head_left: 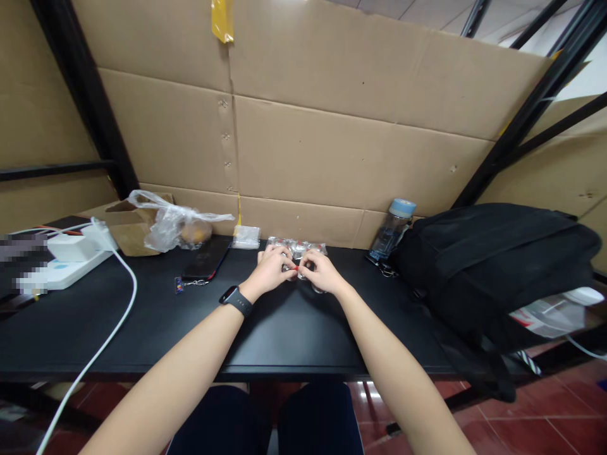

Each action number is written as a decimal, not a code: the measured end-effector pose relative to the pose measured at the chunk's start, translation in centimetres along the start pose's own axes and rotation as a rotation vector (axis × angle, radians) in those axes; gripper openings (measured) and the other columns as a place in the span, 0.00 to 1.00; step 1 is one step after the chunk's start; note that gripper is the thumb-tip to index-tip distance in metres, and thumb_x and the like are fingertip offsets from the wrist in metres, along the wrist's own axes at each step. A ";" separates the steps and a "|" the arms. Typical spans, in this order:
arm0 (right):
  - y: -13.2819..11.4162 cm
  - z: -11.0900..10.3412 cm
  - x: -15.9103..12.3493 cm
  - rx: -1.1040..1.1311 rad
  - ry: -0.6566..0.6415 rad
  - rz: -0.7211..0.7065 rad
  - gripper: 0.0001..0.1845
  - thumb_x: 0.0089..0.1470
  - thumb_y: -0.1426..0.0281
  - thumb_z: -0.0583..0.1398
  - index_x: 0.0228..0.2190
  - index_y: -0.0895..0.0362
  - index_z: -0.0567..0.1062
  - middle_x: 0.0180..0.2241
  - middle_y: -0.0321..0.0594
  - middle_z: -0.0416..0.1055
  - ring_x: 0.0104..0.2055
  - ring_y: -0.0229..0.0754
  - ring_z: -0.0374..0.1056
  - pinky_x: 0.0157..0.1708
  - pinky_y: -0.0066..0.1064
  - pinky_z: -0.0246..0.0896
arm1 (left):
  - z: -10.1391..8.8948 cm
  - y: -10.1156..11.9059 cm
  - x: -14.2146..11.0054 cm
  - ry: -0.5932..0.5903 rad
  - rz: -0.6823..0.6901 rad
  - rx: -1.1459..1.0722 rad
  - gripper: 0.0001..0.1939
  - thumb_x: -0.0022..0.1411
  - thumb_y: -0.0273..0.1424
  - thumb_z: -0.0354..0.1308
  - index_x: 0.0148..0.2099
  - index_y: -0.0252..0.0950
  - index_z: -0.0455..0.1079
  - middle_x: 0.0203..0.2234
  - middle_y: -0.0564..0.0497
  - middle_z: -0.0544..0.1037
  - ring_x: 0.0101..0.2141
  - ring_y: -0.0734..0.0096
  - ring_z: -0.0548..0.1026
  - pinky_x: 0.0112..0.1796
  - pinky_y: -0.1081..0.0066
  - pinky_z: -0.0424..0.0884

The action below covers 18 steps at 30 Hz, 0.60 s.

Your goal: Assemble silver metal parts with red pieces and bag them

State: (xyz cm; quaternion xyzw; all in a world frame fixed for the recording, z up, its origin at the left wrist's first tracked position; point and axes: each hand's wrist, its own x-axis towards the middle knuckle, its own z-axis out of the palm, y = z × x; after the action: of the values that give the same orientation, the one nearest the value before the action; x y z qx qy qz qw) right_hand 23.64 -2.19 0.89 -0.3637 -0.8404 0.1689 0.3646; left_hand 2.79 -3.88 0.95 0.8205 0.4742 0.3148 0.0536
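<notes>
A small red piece [297,268] sits at the table's middle, between the pinched fingertips of the left hand [271,273] and right hand [321,272], both narrowed on it. Just beyond lie clear plastic packs [310,247]. Far left is a smartphone [207,258]; far right, a water bottle [391,230] beside a black backpack [488,272].

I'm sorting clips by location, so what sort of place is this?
Probably a makeshift personal desk space: cardboard panels wall in a black tabletop, with a power strip on it and a black backpack at the right.
</notes>
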 end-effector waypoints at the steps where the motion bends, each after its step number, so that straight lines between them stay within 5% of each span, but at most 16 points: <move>1: 0.2 -0.1 -0.1 -0.039 0.002 -0.004 0.07 0.55 0.68 0.64 0.37 0.56 0.78 0.38 0.40 0.71 0.37 0.41 0.66 0.42 0.35 0.63 | -0.1 -0.2 0.0 0.011 -0.005 0.014 0.06 0.59 0.41 0.67 0.36 0.48 0.82 0.45 0.50 0.77 0.51 0.53 0.66 0.50 0.55 0.59; 4: 1.0 -0.2 -0.3 -0.149 0.010 0.030 0.25 0.54 0.67 0.65 0.53 0.56 0.72 0.43 0.44 0.72 0.43 0.45 0.68 0.47 0.39 0.63 | -0.3 -0.5 0.0 0.031 -0.023 0.044 0.06 0.60 0.41 0.65 0.38 0.48 0.82 0.41 0.49 0.79 0.49 0.53 0.67 0.50 0.54 0.57; 6: 1.7 -0.1 -0.3 -0.208 -0.016 0.054 0.28 0.54 0.67 0.65 0.56 0.56 0.71 0.44 0.46 0.72 0.45 0.47 0.68 0.49 0.39 0.62 | -0.4 -0.5 0.0 0.027 -0.027 0.047 0.06 0.61 0.40 0.64 0.38 0.47 0.82 0.39 0.49 0.81 0.48 0.53 0.68 0.50 0.53 0.56; 12: 2.4 0.4 0.1 -0.268 -0.120 0.100 0.05 0.53 0.72 0.65 0.34 0.54 0.81 0.30 0.38 0.74 0.34 0.40 0.69 0.37 0.30 0.60 | -0.8 -0.4 -0.2 0.068 -0.068 0.025 0.07 0.64 0.37 0.61 0.38 0.49 0.81 0.37 0.51 0.83 0.47 0.53 0.69 0.52 0.51 0.53; 18: 0.9 -0.2 0.3 -0.050 -0.013 0.122 0.03 0.53 0.72 0.65 0.30 0.54 0.81 0.26 0.35 0.77 0.28 0.38 0.69 0.33 0.29 0.60 | -0.8 -0.3 -0.1 0.100 -0.144 0.001 0.07 0.63 0.38 0.61 0.38 0.47 0.81 0.38 0.50 0.83 0.47 0.52 0.72 0.52 0.52 0.54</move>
State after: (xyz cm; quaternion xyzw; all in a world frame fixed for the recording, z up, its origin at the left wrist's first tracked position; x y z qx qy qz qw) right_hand 24.08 -1.35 0.61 -0.4222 -0.8231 0.1720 0.3386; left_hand 2.10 -3.95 1.48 0.7677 0.5340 0.3505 0.0521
